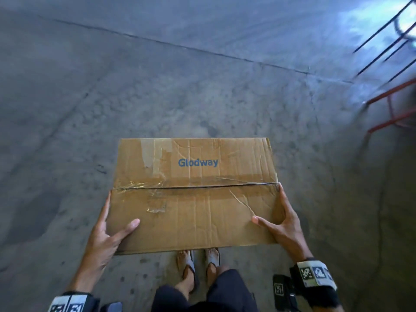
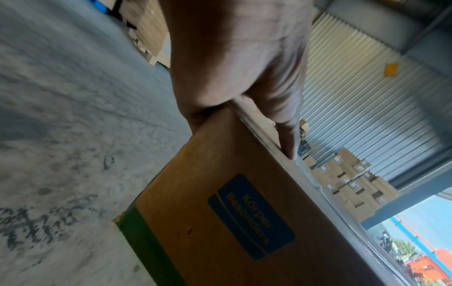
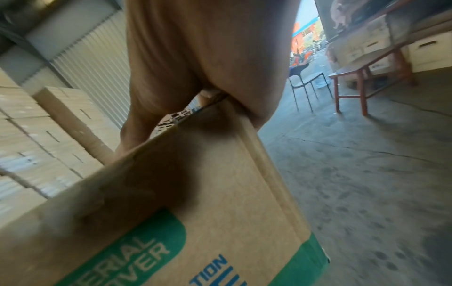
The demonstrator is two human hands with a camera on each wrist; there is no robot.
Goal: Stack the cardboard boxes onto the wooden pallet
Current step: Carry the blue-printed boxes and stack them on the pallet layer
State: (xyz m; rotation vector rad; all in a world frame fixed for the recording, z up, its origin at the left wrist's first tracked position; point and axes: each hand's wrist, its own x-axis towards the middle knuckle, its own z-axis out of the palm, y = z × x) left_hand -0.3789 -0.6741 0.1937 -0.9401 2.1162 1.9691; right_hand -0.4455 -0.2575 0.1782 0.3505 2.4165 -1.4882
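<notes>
Head view — hands [image 1: 105, 239] round cardboard box [image 1: 193, 194]

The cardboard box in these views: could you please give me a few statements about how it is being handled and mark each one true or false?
1. Both hands hold the cardboard box, the left hand and right hand at opposite ends. True.
2. The box rests on the concrete floor. False: it is carried above the person's feet.
3. The top reads "Glodway". True.
4. The top flaps stand wide open. False: they lie closed, with worn tape along the seam.
5. A wooden pallet lies before the box in the head view. False: only floor shows there.
</notes>
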